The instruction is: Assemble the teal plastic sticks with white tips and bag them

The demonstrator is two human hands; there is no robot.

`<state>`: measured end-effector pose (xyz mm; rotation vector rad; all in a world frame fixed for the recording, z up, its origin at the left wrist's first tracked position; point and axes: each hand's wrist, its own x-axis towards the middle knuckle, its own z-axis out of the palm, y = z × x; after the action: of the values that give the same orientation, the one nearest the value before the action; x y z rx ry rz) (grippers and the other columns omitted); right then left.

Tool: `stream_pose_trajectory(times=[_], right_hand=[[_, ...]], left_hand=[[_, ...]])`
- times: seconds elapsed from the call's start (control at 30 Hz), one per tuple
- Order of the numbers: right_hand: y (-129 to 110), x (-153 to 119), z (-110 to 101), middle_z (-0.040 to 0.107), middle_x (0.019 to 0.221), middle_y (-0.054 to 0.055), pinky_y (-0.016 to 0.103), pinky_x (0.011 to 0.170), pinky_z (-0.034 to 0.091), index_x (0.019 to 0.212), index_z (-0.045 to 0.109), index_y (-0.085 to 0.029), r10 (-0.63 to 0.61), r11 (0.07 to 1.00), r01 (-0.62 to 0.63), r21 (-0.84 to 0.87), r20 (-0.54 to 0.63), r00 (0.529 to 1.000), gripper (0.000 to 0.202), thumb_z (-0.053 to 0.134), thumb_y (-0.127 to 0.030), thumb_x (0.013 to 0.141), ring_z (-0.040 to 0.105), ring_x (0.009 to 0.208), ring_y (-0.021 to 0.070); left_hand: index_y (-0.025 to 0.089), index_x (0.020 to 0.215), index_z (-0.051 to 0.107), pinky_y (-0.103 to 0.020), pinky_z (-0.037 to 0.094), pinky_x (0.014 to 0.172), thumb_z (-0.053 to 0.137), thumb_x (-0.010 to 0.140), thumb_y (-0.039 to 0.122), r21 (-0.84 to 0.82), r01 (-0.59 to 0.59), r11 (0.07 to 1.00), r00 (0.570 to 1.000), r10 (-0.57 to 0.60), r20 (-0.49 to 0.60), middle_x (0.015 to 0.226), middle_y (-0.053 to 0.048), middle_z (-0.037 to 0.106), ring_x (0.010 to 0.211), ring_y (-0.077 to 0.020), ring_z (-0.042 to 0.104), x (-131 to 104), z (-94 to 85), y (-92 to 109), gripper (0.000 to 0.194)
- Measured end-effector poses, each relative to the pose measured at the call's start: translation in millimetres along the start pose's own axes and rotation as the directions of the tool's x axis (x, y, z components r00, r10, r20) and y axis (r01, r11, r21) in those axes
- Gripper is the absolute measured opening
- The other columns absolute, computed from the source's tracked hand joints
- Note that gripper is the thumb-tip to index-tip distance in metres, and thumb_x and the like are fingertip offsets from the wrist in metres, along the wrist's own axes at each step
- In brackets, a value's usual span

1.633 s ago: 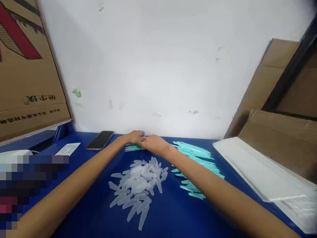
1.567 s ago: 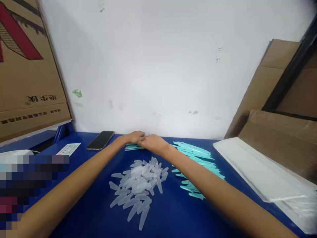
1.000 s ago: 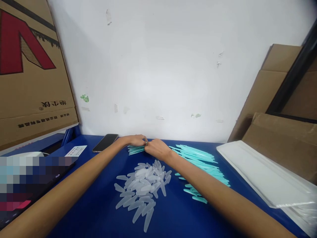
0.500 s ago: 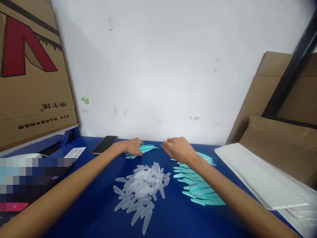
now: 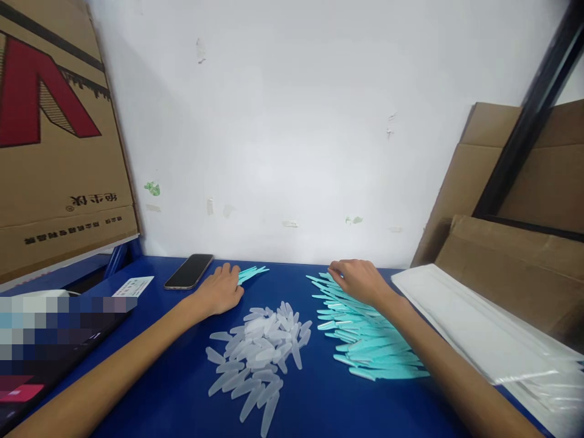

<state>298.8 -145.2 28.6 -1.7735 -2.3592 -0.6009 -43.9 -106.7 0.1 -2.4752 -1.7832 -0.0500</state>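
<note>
In the head view, two groups of teal strips are shown near the back edge of the worktop (image 5: 305,404); the bunch (image 5: 252,275) lies left of the middle, its tips angled toward the right, and the heap (image 5: 369,340) is spread from near the back edge down the right half.

By the bunch, the left hand (image 5: 219,291) is placed palm down, its fingers (image 5: 227,272) slightly parted; the near ends of the strips are hidden there, so whether any are gripped cannot be told. Over the heap's far end the right hand (image 5: 360,281) is held with its fingers (image 5: 336,268) curled; their tips are out of sight, and a grip can be neither confirmed nor ruled out.

Between the hands, nearer the front edge, the clear pieces (image 5: 262,347) are left untouched; the phone (image 5: 189,271) is set toward the back left corner.

The step in hand is judged to be the handling of teal strips; for the next move, a light pinch on separated strips seems called for, since those in the heap are closely overlapped.
</note>
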Motion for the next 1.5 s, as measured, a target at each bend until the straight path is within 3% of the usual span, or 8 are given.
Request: stream_pose_trajectory(times=[0.27,0.43,0.67,0.87,1.03,1.17,1.27,1.5], right_hand=[[-7.0,-4.6,-0.7,0.074,0.096,0.004,0.026,0.064,0.036,0.103,0.069,-0.025,-0.062,0.995,0.061,0.074,0.006,0.998,0.037,0.034,-0.035,0.102,0.068,0.082,0.019],[-8.3,-6.7,-2.6,0.074,0.093,0.005,0.026,0.063,0.035,0.1,0.07,-0.024,-0.058,0.993,0.058,0.098,-0.004,0.998,0.037,0.034,-0.034,0.101,0.067,0.08,0.019],[-4.4,-7.8,-3.2,0.075,0.092,0.004,0.026,0.064,0.038,0.102,0.071,-0.025,-0.056,0.99,0.05,0.134,0.036,0.998,0.035,0.04,-0.041,0.1,0.068,0.079,0.0192],[5.2,-10.0,-5.4,0.075,0.09,0.002,0.025,0.06,0.039,0.093,0.073,-0.027,-0.094,0.957,0.029,0.29,0.212,0.973,0.034,0.056,-0.057,0.088,0.067,0.074,0.0183],[7.9,-10.1,2.3,0.074,0.094,0.0,0.024,0.058,0.038,0.092,0.072,-0.029,-0.127,0.937,0.029,0.348,0.262,0.957,0.026,0.058,-0.05,0.089,0.067,0.076,0.0173],[6.6,-9.9,6.5,0.073,0.094,0.0,0.024,0.061,0.038,0.09,0.072,-0.027,-0.141,0.932,0.045,0.36,0.246,0.959,0.02,0.056,-0.041,0.09,0.066,0.078,0.0171],[5.7,-10.7,5.4,0.073,0.094,0.0,0.024,0.061,0.038,0.093,0.071,-0.027,-0.135,0.932,0.042,0.361,0.238,0.962,0.02,0.056,-0.04,0.091,0.066,0.078,0.0172],[5.6,-10.5,4.5,0.073,0.096,0.003,0.025,0.061,0.039,0.099,0.07,-0.027,-0.053,0.969,-0.014,0.246,0.265,0.963,0.022,0.058,-0.042,0.089,0.067,0.083,0.0195]], left_hand=[[0.009,0.14,0.045,-0.052,0.043,0.092,0.035,0.092,0.047,-0.004,0.028,1.0,0.997,-0.028,-0.065,0.127,-0.025,0.051,0.115,-0.0401,0.051,-10.0,2.0,9.3,0.063],[0.019,0.147,0.035,-0.05,0.044,0.089,0.031,0.094,0.048,-0.007,0.009,1.0,0.995,-0.01,-0.1,0.131,-0.022,0.049,0.114,-0.0385,0.053,-13.2,4.6,10.9,0.06],[0.016,0.125,0.052,-0.048,0.046,0.079,0.032,0.095,0.042,0.016,0.019,1.0,0.991,-0.017,-0.129,0.116,-0.021,0.054,0.099,-0.0365,0.058,-15.8,1.2,19.3,0.045],[0.013,0.114,0.056,-0.051,0.045,0.082,0.036,0.094,0.04,-0.016,0.04,0.999,0.985,-0.042,-0.167,0.114,-0.022,0.055,0.101,-0.0389,0.057,-18.8,-1.7,24.6,0.04],[0.021,0.108,0.061,-0.038,0.043,0.093,0.032,0.096,0.032,-0.097,-0.157,0.983,0.966,0.132,-0.22,0.119,-0.011,0.057,0.108,-0.0272,0.054,-24.2,-17.6,27.1,0.032],[0.024,0.098,0.067,-0.031,0.046,0.085,0.04,0.096,0.038,-0.36,-0.377,0.853,0.926,0.338,-0.169,0.104,-0.005,0.065,0.1,-0.022,0.057,-33.6,-32.5,32.7,0.031],[0.025,0.098,0.069,-0.031,0.046,0.081,0.049,0.091,0.045,-0.458,-0.387,0.801,0.912,0.406,-0.061,0.105,-0.005,0.066,0.099,-0.0226,0.058,-40.9,-38.0,37.3,0.029],[0.025,0.094,0.069,-0.031,0.044,0.073,0.054,0.085,0.044,-0.425,-0.345,0.837,0.915,0.4,0.044,0.1,-0.006,0.066,0.092,-0.0232,0.059,-46.0,-41.2,37.7,0.026]])
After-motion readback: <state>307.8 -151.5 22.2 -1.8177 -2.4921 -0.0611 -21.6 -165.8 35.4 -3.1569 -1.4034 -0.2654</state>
